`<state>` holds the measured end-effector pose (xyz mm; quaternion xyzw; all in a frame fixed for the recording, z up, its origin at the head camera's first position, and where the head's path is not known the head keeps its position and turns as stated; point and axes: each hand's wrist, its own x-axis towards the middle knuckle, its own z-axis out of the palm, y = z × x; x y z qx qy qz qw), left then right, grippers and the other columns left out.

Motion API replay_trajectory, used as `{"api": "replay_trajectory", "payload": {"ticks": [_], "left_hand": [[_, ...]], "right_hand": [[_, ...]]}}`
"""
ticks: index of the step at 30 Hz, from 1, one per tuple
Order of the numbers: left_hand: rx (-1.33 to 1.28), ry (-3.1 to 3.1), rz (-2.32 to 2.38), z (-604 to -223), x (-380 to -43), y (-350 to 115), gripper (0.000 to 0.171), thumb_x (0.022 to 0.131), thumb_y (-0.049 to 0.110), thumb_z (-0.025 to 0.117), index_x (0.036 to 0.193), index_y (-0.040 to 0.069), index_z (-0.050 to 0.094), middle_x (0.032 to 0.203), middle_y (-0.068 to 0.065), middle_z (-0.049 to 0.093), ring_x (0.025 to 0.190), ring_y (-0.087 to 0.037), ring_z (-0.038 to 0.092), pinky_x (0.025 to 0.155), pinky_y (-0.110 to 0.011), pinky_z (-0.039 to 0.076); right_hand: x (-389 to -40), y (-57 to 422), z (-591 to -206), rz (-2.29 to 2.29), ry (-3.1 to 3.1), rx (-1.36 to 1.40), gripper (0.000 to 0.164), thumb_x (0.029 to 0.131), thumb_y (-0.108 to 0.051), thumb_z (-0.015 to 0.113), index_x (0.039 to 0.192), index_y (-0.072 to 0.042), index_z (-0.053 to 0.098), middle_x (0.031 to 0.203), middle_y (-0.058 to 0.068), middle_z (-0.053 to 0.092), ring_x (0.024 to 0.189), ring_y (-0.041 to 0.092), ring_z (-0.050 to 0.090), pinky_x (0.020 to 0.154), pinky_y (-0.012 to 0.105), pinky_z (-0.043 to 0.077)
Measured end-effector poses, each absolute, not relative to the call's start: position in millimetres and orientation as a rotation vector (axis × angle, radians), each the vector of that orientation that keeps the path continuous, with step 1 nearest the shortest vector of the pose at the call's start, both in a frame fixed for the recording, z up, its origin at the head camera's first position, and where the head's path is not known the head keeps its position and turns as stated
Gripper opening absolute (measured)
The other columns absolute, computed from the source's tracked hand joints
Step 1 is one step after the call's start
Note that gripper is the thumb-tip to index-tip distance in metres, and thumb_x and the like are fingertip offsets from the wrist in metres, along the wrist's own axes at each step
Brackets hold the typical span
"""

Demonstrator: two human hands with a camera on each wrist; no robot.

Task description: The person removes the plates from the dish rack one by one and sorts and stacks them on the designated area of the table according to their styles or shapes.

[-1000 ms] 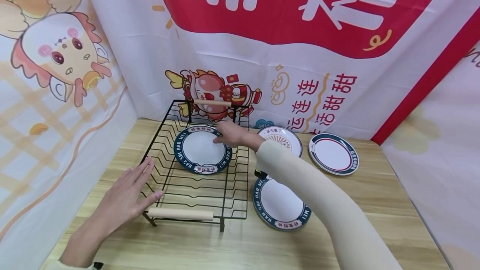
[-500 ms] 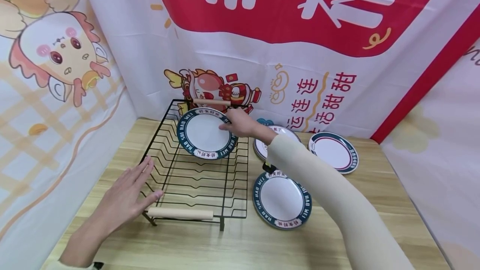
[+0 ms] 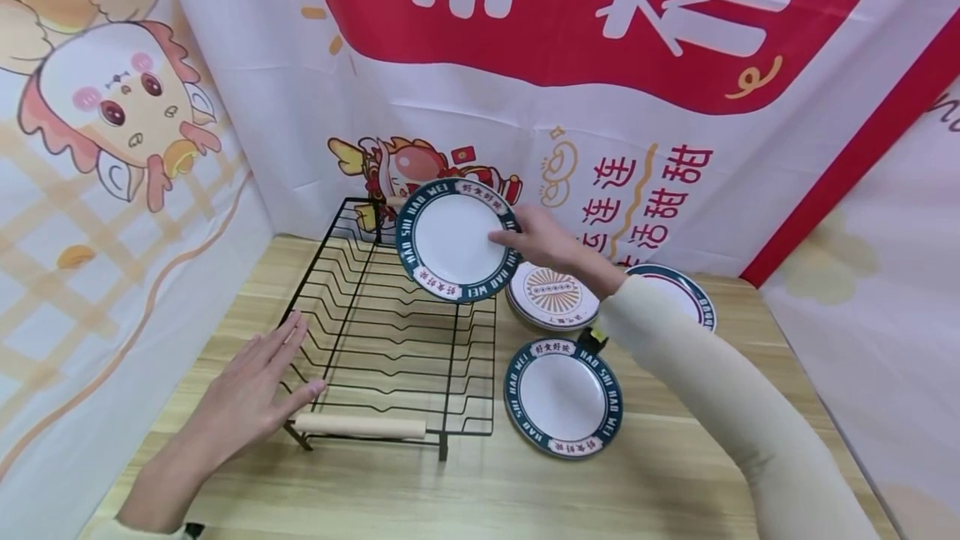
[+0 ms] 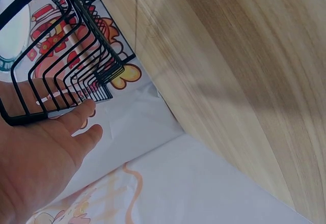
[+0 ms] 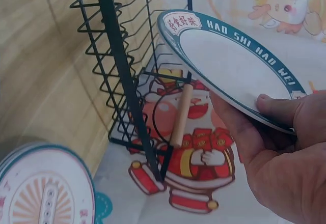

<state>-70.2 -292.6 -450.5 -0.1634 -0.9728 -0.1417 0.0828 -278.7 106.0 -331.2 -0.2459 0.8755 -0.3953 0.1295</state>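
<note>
My right hand (image 3: 543, 238) pinches the right edge of a white plate (image 3: 453, 240) with a dark teal lettered rim. Its thumb lies on the plate's upper face, the fingers underneath, as the right wrist view shows. The plate hangs tilted above the back right of a black wire dish rack (image 3: 390, 357) with wooden handles. My left hand (image 3: 240, 398) rests at the rack's left front side, fingers extended along the edge and thumb reaching over it. In the left wrist view, that hand (image 4: 46, 158) overlaps the rack's wires (image 4: 66, 56).
Right of the rack, a matching teal-rimmed plate (image 3: 562, 398) lies on the wooden table (image 3: 675, 448). Behind it sits a stack of plates (image 3: 555, 298) with an orange sunburst. Partly hidden by the right arm is another plate (image 3: 682, 294). Printed cloth (image 3: 465, 107) hangs behind.
My right hand has raised the plate from the rack and carried it up and to the right, uncovering more of the wires. The left hand stays in place.
</note>
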Motion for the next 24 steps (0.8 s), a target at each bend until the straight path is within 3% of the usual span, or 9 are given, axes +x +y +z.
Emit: {"api": "replay_trajectory", "payload": {"ticks": [7, 18, 24], "left_hand": [[-0.487, -2.913, -0.423, -452, -70, -293, 0.091, 0.105, 0.051, 0.06, 0.167, 0.0, 0.02, 0.176, -0.016, 0.012, 0.154, -0.049, 0.03, 0.128, -0.026, -0.01], [-0.49, -2.903, -0.428, -453, -70, -292, 0.091, 0.104, 0.052, 0.062, 0.167, 0.0, 0.021, 0.176, -0.017, 0.014, 0.154, -0.049, 0.03, 0.13, -0.029, -0.009], [-0.499, -2.903, -0.417, -452, -71, -293, 0.091, 0.104, 0.052, 0.061, 0.167, -0.001, 0.022, 0.176, -0.017, 0.014, 0.154, -0.049, 0.03, 0.131, -0.031, -0.007]], "right_hand": [[-262, 138, -322, -1.161, 2.584, -0.591, 0.03, 0.108, -0.022, 0.064, 0.131, -0.003, 0.064, 0.093, 0.012, 0.077, 0.076, 0.025, 0.074, 0.071, 0.033, 0.063], [-234, 188, -319, -1.103, 2.631, -0.429, 0.026, 0.108, -0.027, 0.064, 0.115, -0.001, 0.068, 0.085, 0.011, 0.075, 0.068, 0.022, 0.067, 0.063, 0.03, 0.057], [-217, 221, -326, -1.111, 2.623, -0.347, 0.032, 0.108, -0.027, 0.065, 0.122, 0.001, 0.068, 0.09, 0.009, 0.078, 0.072, 0.021, 0.066, 0.069, 0.028, 0.056]]}}
